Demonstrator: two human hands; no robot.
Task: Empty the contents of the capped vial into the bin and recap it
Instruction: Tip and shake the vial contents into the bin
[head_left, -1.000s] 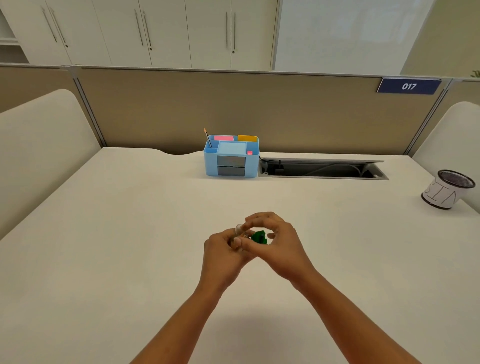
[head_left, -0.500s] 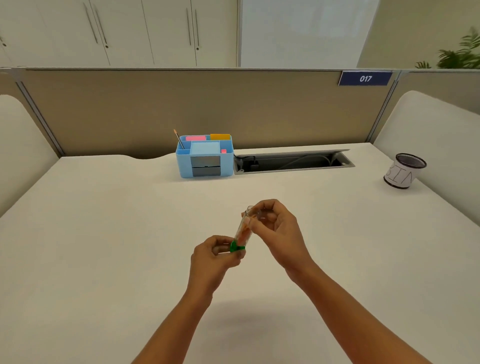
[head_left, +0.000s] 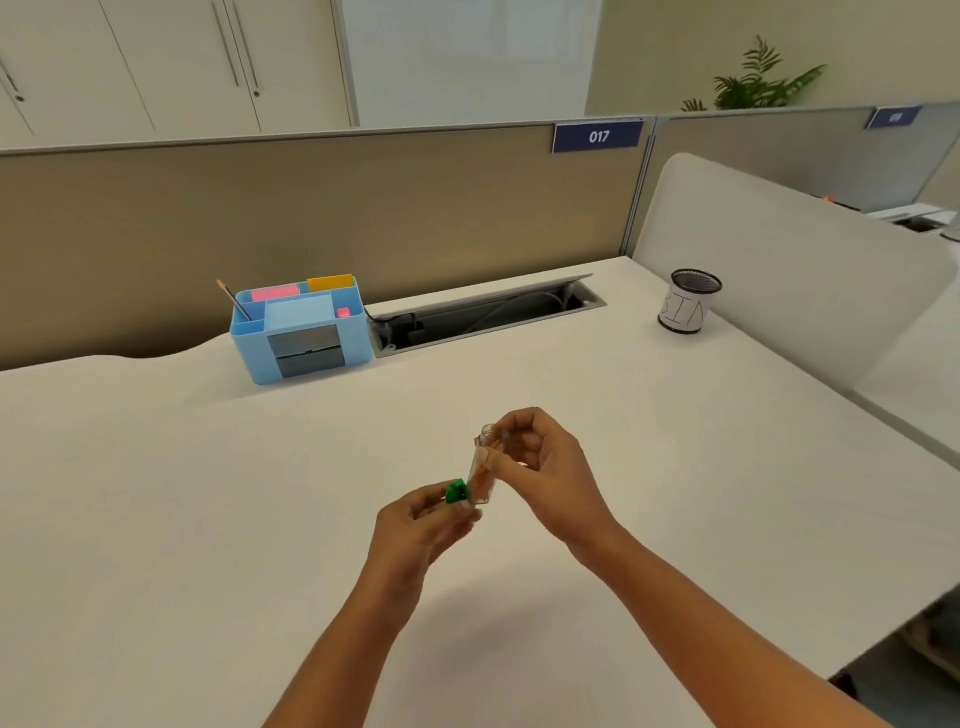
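Note:
A small clear vial (head_left: 480, 473) with orange pieces inside is held tilted above the white desk (head_left: 208, 519), and my right hand (head_left: 545, 467) pinches it near its upper end. My left hand (head_left: 415, 530) grips the green cap (head_left: 457, 491), which sits right beside the vial's lower end. I cannot tell whether cap and vial touch. The bin (head_left: 685, 304), a black mesh cup with a white paper label reading BIN, stands at the far right of the desk, well away from both hands.
A light blue desk organiser (head_left: 301, 332) with sticky notes and a pencil stands at the back centre. Next to it lies an open cable tray slot (head_left: 483, 317). A tan partition runs along the back, and a white divider panel (head_left: 779, 270) rises behind the bin.
The two hands were clasped together around the vial and cap. They have drawn apart, the vial in the right hand and the green cap low in the left. The view has swung right.

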